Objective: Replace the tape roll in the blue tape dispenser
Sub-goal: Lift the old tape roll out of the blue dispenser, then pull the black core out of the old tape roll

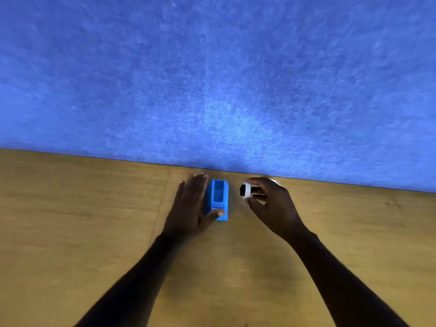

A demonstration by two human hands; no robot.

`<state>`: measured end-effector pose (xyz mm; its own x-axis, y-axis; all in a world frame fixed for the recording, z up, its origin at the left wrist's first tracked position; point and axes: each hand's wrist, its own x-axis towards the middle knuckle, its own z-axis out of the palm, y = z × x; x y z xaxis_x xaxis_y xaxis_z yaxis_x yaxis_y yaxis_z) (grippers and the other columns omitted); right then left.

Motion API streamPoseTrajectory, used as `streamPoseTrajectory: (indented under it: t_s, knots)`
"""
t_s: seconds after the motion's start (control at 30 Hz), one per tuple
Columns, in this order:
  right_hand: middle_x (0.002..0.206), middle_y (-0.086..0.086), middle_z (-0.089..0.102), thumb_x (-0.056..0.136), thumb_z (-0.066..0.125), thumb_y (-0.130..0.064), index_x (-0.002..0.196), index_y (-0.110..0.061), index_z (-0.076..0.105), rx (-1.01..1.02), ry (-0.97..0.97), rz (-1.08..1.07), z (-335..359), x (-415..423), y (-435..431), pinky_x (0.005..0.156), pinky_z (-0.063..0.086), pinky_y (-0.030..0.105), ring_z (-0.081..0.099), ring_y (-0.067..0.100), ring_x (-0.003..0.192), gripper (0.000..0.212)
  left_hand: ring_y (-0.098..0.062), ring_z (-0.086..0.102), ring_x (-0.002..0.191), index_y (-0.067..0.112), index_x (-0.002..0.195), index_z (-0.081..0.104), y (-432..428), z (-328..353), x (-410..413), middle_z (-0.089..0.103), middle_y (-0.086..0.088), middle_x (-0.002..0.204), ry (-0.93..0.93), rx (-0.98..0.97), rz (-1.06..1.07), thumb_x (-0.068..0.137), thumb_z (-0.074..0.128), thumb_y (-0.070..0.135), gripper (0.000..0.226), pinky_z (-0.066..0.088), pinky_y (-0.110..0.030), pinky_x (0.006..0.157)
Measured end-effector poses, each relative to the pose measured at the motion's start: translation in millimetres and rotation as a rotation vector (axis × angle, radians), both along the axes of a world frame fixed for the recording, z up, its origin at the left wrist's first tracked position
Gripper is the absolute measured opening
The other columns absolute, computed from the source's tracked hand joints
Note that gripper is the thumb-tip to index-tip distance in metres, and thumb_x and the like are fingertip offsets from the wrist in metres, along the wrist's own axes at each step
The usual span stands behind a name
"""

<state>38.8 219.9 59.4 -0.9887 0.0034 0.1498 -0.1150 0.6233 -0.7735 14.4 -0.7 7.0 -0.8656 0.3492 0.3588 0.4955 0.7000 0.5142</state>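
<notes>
Blue plastic, the tape dispenser (pixel 218 199) stood on the wooden table (pixel 70 220) close to the blue felt wall (pixel 212 79), with its open well turned upward. The well looked empty, so I judged that the old roll was already out and the new one not yet in.

The left hand (pixel 191 206) lay flat and spread beside the dispenser, its palm against the left side and the thumb (pixel 215 213) across the near end. It grasped nothing; it was only pressing, and I think the reason was to keep the light body from sliding or tipping when the roll is pushed down into it.

The right hand (pixel 266 199) was just beside the dispenser on its right, apart from it and lifted a little over the table. Its grip was closed around the tape roll (pixel 245 190), a white ring with a dark core, pinched between the thumb and the fingertips at the edges. The roll was turned so that its dark centre faced toward the dispenser. Holding it by the rim probably left the centre free for seating in the well.

Whether the core carried a separate spindle I could not tell, because the picture was a little blurred. Something pale showed behind the right hand, but it was too hidden to name.
</notes>
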Motion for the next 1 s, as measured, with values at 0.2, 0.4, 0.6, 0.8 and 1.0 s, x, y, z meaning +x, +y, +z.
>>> streamPoseTrajectory:
  t_s: [0.2, 0.4, 0.6, 0.8, 1.0]
  knots:
    - [0.115, -0.005, 0.068, 0.084, 0.074, -0.004, 0.121, -0.016, 0.065, -0.026, 0.051, 0.021, 25, 18, 9, 0.085, 0.048, 0.007, 0.065, -0.008, 0.097, 0.040, -0.021, 0.048, 0.130, -0.001, 0.141, 0.045, 37, 44, 34, 0.054, -0.014, 0.140, 0.119, 0.356, 0.114, 0.103, 0.033, 0.031, 0.051, 0.031, -0.018, 0.112]
    - [0.113, -0.016, 0.070, 0.084, 0.070, 0.002, 0.123, -0.023, 0.065, -0.017, 0.137, 0.108, 69, 31, 15, 0.087, 0.048, 0.008, 0.065, -0.008, 0.103, 0.047, 0.022, 0.055, 0.107, 0.010, 0.129, 0.062, 80, 93, 39, 0.066, 0.010, 0.121, -0.145, 0.615, 0.030, 0.094, 0.055, 0.011, 0.036, 0.040, -0.002, 0.089]
    - [0.121, -0.014, 0.068, 0.089, 0.068, -0.004, 0.132, -0.023, 0.060, 0.013, 0.147, 0.069, 103, 41, 27, 0.084, 0.048, 0.007, 0.067, -0.001, 0.103, 0.048, -0.003, 0.068, 0.104, 0.020, 0.122, 0.069, 94, 124, 42, 0.074, 0.007, 0.112, -0.234, 0.676, 0.079, 0.090, 0.064, 0.026, 0.033, 0.054, -0.024, 0.088]
    - [0.106, -0.008, 0.075, 0.088, 0.063, -0.008, 0.119, -0.023, 0.067, -0.057, 0.172, -0.050, 122, 52, 25, 0.075, 0.055, 0.017, 0.072, 0.009, 0.092, 0.035, -0.012, 0.070, 0.099, 0.015, 0.120, 0.070, 109, 151, 54, 0.072, -0.001, 0.110, -0.316, 0.885, 0.140, 0.089, 0.071, 0.012, 0.031, 0.052, -0.022, 0.084]
    - [0.084, -0.008, 0.073, 0.090, 0.059, -0.018, 0.109, -0.032, 0.065, -0.053, 0.274, 0.005, 143, 62, 30, 0.060, 0.050, 0.020, 0.065, 0.004, 0.067, 0.024, -0.012, 0.072, 0.100, 0.031, 0.106, 0.075, 111, 175, 59, 0.078, 0.004, 0.103, -0.403, 0.987, 0.060, 0.087, 0.074, 0.014, 0.026, 0.055, -0.030, 0.089]
